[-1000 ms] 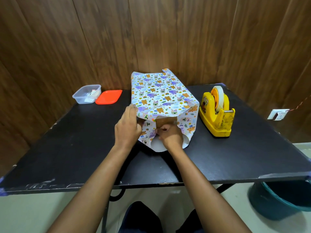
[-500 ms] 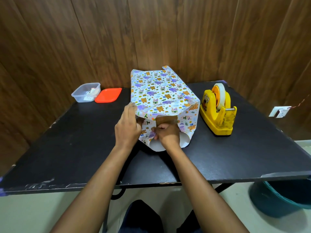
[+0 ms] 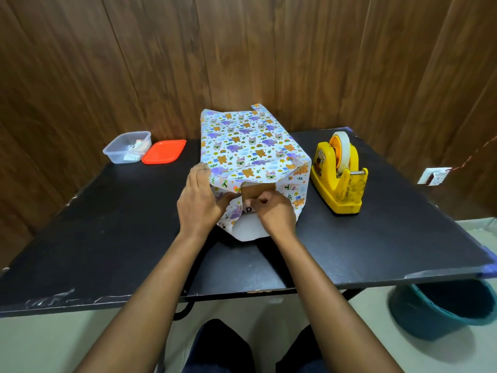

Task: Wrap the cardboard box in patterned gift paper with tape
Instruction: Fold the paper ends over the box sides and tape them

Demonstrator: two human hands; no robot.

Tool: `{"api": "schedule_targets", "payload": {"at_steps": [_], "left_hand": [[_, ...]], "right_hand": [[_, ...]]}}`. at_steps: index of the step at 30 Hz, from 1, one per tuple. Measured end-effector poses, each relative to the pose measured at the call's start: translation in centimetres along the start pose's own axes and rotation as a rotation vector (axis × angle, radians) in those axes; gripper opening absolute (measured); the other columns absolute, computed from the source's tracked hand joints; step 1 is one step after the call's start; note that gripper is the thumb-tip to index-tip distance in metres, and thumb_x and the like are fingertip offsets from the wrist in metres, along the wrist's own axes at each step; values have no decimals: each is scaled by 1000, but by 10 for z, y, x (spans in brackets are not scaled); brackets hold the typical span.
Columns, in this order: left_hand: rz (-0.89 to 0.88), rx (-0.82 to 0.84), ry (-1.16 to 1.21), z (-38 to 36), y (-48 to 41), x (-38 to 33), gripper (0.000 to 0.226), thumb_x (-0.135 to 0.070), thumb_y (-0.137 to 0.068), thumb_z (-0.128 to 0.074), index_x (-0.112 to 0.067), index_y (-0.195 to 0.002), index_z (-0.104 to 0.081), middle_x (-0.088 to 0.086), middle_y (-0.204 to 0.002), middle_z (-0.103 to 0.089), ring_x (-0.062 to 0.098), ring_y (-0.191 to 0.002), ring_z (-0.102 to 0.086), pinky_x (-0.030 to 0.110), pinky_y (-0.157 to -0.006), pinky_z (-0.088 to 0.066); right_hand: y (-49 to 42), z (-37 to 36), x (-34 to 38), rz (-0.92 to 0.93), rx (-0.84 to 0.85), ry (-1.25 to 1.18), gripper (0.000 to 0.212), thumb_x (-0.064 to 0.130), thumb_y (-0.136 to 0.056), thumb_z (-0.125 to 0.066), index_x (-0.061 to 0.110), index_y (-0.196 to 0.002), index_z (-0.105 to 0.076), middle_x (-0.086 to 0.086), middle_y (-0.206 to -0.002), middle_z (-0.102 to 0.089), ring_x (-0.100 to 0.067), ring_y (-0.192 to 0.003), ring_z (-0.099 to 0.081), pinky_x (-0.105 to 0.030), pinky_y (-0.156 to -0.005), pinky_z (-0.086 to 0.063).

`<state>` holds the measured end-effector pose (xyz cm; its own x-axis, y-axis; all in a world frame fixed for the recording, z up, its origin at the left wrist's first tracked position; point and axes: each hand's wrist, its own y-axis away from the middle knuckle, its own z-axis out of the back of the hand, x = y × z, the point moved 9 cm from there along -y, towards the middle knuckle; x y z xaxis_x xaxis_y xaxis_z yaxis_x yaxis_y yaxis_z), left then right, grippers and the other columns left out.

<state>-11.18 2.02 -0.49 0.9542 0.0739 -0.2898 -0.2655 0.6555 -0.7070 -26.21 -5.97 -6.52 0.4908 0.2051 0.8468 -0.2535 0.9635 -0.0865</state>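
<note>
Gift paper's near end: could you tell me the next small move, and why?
Probably crease the left flap of gift paper flat over the cardboard box: bare board shows there, the left hand presses that flap, the right hand pinches paper beside it.

The cardboard box lies lengthwise at the middle of the black worktop, covered on top and sides by white gift paper printed with small bears, elephants and rainbows. At its near end a brown patch shows between part-folded flaps. A yellow tape dispenser with its roll stands just right of it.
</note>
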Motion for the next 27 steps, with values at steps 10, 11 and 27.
{"api": "schedule_targets", "payload": {"at_steps": [10,11,27], "left_hand": [[12,2,16,1,-1,1,78,-46,-67,-79,4,-119,-48,17,-126,-50,34,-113,-53,46,-66,-52],[11,4,15,0,-1,1,77,-44,-67,-79,5,-118,-48,18,-126,-50,35,-113,-53,47,-66,-52],[32,3,22,2,0,0,77,-43,-68,-79,5,-120,-48,17,-128,-50,34,-115,-52,46,-65,-51]], "right_hand": [[10,188,-10,24,-664,135,23,27,-93,-50,8,-97,-63,-8,-104,-59,-26,-103,-49,-30,-77,-37],[-1,194,-16,-38,-610,260,29,32,-94,-50,9,-105,-63,-10,-115,-56,-27,-114,-44,-35,-87,-39],[-29,194,-47,-409,-334,-303,41,7,-78,-72,2,-116,-59,-10,-126,-52,-23,-108,-51,-33,-75,-43]]}}
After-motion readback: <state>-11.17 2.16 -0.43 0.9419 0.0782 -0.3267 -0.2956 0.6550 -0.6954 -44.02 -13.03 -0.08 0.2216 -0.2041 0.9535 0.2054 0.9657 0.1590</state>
